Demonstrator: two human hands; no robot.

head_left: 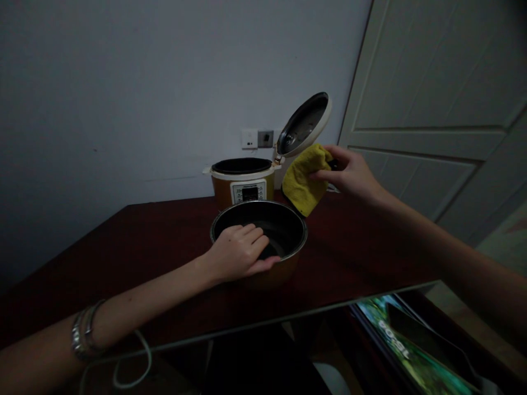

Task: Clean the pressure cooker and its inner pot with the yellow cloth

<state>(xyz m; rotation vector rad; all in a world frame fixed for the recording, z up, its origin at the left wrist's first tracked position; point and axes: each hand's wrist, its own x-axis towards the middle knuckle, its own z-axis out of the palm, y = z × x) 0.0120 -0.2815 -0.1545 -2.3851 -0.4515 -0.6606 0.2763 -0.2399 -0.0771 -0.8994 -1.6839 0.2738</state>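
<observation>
A dark inner pot [288, 230] stands on the dark red table [164, 258] in front of me. My left hand [241, 253] grips its near rim, fingers curled over the edge into the pot. Behind it stands an orange and white rice cooker [242, 181] with its lid [304, 125] tipped open to the right. My right hand [349, 173] is closed on a yellow cloth [302, 184], held up just below the open lid and above the table. Several bracelets circle my left wrist.
A wall socket [257, 138] sits behind the cooker on the grey wall. A white door [436, 109] stands at the right. The table's near edge has a glass top; a colourful printed sheet [395, 340] and a white cord [135, 362] show beneath it.
</observation>
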